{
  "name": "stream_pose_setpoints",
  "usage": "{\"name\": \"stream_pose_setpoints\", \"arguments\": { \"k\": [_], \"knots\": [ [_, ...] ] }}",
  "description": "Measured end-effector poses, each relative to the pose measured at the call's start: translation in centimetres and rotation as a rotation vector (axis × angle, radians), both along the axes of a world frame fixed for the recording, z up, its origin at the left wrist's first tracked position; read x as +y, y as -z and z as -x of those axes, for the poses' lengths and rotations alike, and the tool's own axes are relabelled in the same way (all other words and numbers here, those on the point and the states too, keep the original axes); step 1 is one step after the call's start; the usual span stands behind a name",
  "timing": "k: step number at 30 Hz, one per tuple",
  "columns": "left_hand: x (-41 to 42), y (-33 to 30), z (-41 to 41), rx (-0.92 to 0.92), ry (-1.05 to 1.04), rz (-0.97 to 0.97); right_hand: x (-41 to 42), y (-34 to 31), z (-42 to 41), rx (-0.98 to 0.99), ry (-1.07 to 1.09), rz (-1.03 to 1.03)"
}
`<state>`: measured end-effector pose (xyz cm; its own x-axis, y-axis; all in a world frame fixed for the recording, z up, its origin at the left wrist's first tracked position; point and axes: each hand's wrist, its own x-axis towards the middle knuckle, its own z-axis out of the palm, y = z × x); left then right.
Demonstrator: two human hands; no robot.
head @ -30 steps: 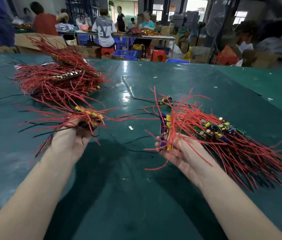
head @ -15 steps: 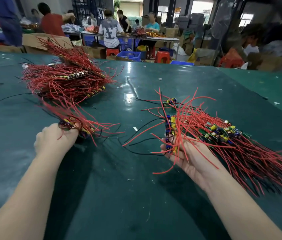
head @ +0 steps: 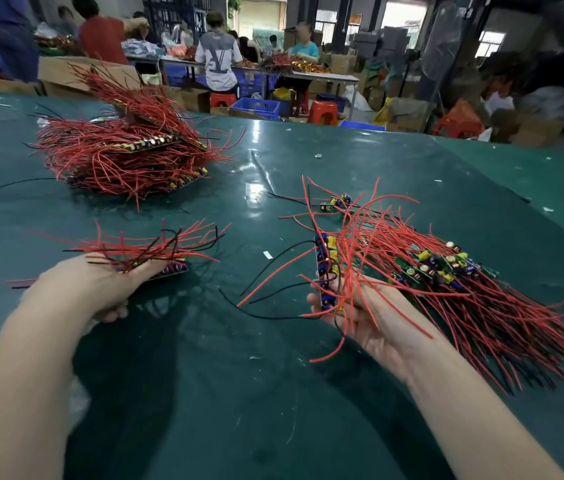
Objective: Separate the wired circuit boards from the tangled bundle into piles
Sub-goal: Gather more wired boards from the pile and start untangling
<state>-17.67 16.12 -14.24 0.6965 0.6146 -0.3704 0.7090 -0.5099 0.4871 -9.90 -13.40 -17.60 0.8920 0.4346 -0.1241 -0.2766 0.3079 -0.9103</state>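
Note:
My left hand [head: 90,289] grips a small stack of circuit boards [head: 169,268] with red and black wires fanning up and to the right, low over the green table [head: 273,393]. My right hand [head: 363,320] holds a strip of boards [head: 325,268] upright on its edge, with red wires crossing my palm. Just right of that hand lies the tangled bundle [head: 446,271] of boards and long red wires. A large sorted pile [head: 124,157] of wired boards sits at the far left of the table.
One loose board [head: 336,202] with wires lies beyond the bundle. Black wires [head: 266,306] trail on the table between my hands. Behind the table's far edge are cardboard boxes [head: 65,74], stools [head: 322,112], blue crates and several people working at other tables.
My left hand has drawn its boards back from beside the far pile and turned palm-up, so the wires now fan to the right. My right hand has stayed at the bundle.

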Motion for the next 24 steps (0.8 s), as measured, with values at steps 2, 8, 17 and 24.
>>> {"name": "stream_pose_setpoints", "arguments": {
  "k": [2,8,17,24],
  "knots": [
    [-0.1,0.4,-0.2,-0.062,-0.014,0.116,0.0,-0.2,0.1,0.01,-0.006,0.01],
    [-1.7,-0.5,0.0,0.023,0.125,0.189,0.0,-1.2,0.7,0.016,-0.063,0.003],
    [-1.4,0.6,-2.8,-0.565,-0.222,0.483,0.1,-0.7,0.7,0.062,-0.046,-0.003],
    [-0.8,1.9,-3.1,-0.656,-0.13,0.068,0.3,-0.9,1.0,0.077,-0.061,-0.052]
  ]
}}
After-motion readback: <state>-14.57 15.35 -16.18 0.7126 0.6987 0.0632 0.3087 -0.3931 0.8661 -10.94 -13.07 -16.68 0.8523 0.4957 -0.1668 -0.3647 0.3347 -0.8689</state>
